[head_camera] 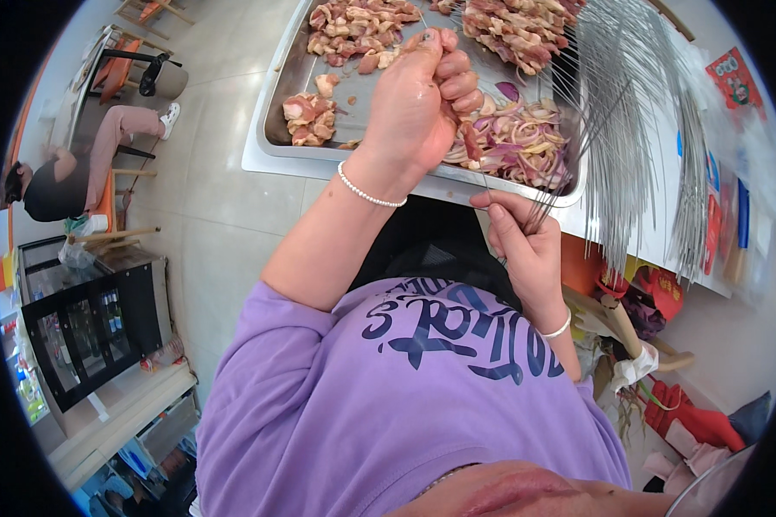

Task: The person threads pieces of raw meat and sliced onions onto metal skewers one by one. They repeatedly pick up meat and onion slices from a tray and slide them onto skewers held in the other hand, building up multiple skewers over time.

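Observation:
My left hand (pixel 420 97) is curled into a fist around a meat skewer over the metal tray (pixel 420 169). A strip of raw meat (pixel 471 142) on the thin metal skewer (pixel 484 178) shows below the fist; the rest is hidden inside it. My right hand (pixel 527 242) pinches the lower part of that skewer and also holds a bundle of bare metal skewers (pixel 543 205). Sliced red onion (pixel 524 145) lies in the tray beside my left hand. Raw meat chunks (pixel 362 26) lie at the far left, with a smaller meat pile (pixel 310 119) nearer.
Threaded meat skewers (pixel 520 32) are stacked at the tray's far right. Many bare metal skewers (pixel 621 142) spread over the white table (pixel 663 220). A person (pixel 71 174) sits at the left. A glass-door drinks cabinet (pixel 90 323) stands at lower left, and a wooden stool (pixel 621 323) at right.

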The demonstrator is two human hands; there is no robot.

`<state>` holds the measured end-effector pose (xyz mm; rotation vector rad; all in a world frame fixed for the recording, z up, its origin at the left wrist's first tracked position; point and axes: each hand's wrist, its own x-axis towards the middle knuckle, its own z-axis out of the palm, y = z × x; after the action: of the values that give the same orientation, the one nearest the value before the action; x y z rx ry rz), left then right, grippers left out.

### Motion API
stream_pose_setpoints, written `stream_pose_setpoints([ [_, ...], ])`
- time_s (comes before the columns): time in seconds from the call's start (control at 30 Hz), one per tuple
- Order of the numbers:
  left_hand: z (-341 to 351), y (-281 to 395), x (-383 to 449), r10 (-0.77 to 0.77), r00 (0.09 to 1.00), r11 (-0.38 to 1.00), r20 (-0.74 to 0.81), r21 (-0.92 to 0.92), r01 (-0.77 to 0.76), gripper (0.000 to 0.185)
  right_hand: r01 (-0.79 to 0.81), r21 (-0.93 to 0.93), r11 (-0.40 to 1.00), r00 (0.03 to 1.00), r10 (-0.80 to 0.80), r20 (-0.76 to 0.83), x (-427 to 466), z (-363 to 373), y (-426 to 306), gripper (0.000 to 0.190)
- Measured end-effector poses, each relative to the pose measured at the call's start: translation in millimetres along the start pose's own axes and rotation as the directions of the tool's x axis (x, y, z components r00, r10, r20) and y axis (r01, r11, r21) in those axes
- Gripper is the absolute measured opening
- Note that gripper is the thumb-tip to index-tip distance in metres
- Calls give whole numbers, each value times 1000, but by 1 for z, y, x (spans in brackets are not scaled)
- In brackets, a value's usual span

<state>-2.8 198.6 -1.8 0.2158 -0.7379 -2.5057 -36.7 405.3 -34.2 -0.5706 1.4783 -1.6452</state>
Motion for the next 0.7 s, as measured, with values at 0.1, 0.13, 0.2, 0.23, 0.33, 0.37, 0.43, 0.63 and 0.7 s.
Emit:
stream_pose_setpoints([
  [0.1, -24, 4, 12, -14, 923, 972, 386, -210, 103, 30, 20, -1, 1000, 1000, -20, 0, 1, 3, -2, 21],
  [0.13, -20, 8, 11, -44, 959, 987, 279, -137, 85, 34, 30, -5, 1000, 1000, -30, -7, 2, 2, -3, 21],
  [0.2, -7, 19, 7, -76, 996, 997, 54, 17, 76, 47, 50, -10, 999, 998, -50, -22, 3, -1, -7, 21],
  [0.23, -12, 24, 8, -74, 997, 996, 15, 54, 73, 51, 57, -7, 998, 998, -57, -37, 3, -1, -8, 21],
  [0.33, -27, 35, 12, -38, 997, 990, -68, 131, 47, 56, 61, 6, 998, 997, -60, -57, 1, 0, -14, 21],
  [0.37, -26, 36, 13, -31, 998, 987, -52, 155, 39, 53, 53, -2, 999, 997, -53, -49, 0, 0, -15, 20],
  [0.43, -24, 35, 13, -15, 1000, 981, -25, 193, 20, 46, 29, -25, 999, 999, -30, -26, -2, -1, -14, 20],
  [0.63, -30, 28, 16, -50, 998, 999, 26, 20, 50, 29, -25, -31, 999, 999, 24, -37, -3, 1, -21, 21],
  [0.7, -27, 26, 9, -55, 998, 991, -3, 121, 55, 30, -50, -50, 997, 999, 49, -19, -5, -4, -25, 19],
])
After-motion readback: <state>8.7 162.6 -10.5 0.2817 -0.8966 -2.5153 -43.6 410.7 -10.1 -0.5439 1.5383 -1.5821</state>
